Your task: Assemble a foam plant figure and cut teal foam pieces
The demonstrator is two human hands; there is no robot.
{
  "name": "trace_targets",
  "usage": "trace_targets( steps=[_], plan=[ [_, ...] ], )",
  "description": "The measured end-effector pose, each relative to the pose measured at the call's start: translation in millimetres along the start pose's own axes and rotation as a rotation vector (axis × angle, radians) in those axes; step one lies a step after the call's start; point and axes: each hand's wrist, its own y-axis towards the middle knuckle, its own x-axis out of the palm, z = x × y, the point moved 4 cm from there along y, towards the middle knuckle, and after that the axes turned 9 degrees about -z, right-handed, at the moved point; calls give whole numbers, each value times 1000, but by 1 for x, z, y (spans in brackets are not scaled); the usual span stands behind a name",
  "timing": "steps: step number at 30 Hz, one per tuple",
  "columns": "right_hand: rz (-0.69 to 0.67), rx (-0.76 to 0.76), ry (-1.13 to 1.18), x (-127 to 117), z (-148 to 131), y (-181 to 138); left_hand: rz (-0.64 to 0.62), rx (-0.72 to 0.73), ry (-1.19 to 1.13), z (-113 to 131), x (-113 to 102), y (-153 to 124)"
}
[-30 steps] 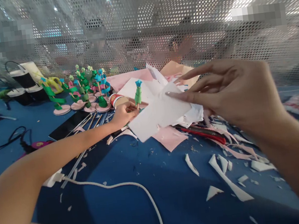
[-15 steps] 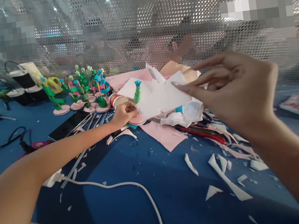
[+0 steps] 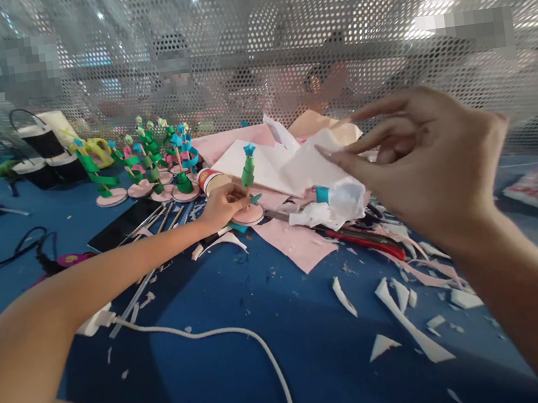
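My left hand [image 3: 222,206] reaches far across the blue table and pinches the stick of a small paper tree [image 3: 248,171] with green leaves and a blue star top. The tree stands on a round pink base [image 3: 248,215]. My right hand [image 3: 424,166] hovers higher at the right, thumb and forefinger pinching the corner of a white paper sheet [image 3: 308,167], the other fingers spread. Crumpled white paper with a teal roll [image 3: 332,201] lies below that sheet.
A row of finished paper trees [image 3: 149,164] on pink bases stands at the back left by black-and-white containers [image 3: 44,150]. A white cable [image 3: 207,336], wooden sticks [image 3: 163,219], a red cutter [image 3: 364,240], pink sheets and white scraps [image 3: 410,315] litter the table. Perforated mesh closes the back.
My right hand has drawn the white sheet up and to the right, uncovering the pink base and the crumpled paper. The left hand has kept its hold on the tree.
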Motion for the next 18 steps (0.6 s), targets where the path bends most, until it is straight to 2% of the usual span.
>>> trace_targets(
  steps=[4,12,18],
  plan=[
    [-94,25,105,2,-1,1,-8,3,-17,-1,0,1],
    [19,18,65,-2,0,0,-39,-3,-40,-4,1,1],
    [-24,85,135,2,4,3,-16,-8,-30,0,2,0]
  ],
)
